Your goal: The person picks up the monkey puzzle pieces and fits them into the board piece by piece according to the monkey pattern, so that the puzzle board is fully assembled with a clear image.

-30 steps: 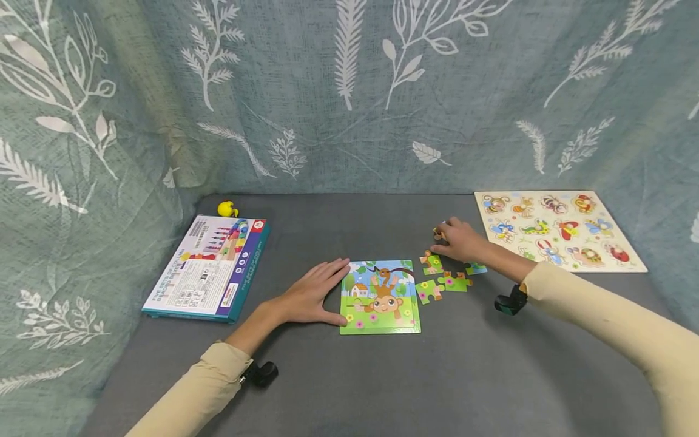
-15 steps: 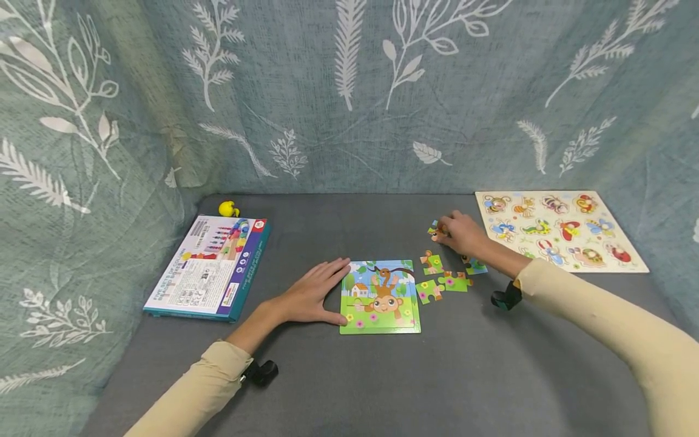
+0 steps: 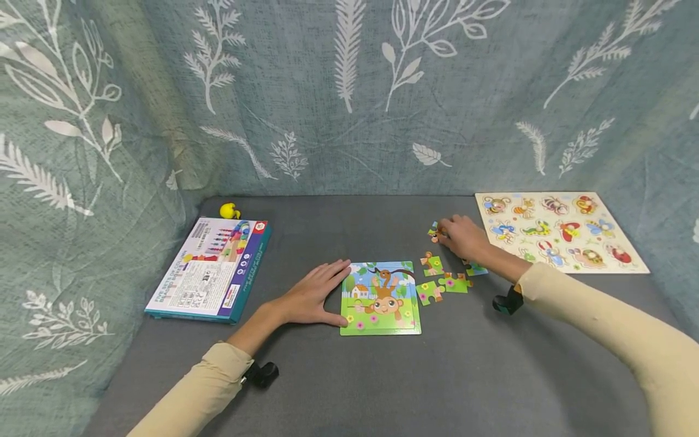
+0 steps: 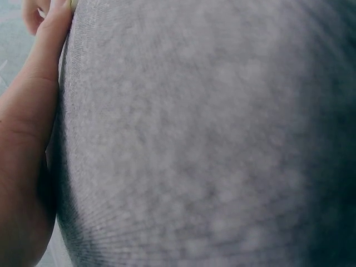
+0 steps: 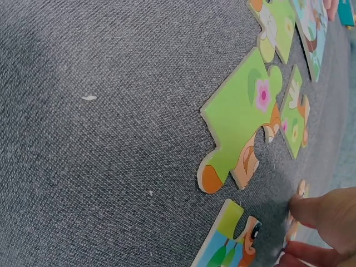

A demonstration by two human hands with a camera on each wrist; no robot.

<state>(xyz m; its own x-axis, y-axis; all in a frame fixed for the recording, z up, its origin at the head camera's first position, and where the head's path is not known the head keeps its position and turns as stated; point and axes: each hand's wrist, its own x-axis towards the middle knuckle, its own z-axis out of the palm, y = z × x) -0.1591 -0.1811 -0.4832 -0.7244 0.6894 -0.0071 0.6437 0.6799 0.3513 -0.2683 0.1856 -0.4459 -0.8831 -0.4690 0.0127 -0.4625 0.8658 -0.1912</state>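
Note:
My left hand lies spread at the left side of a square jigsaw puzzle with a monkey picture. Its thumb rests on the lower left corner and its fingertips touch the upper left edge. At the back right, my right hand pinches a small jigsaw piece low over the table, partly hidden by the fingers. Between the hands lie loose pieces: one green and brown piece, one with a yellow flower and one with a pink flower. A blue and green piece lies under my right forearm.
A bead game box lies at the left, with a small yellow toy behind it. A wooden insect peg board lies at the back right. A patterned curtain hangs behind the grey table.
My right hand has shifted the pinched piece slightly to the left, and more of its blue side shows. My left hand stays at the puzzle's edge.

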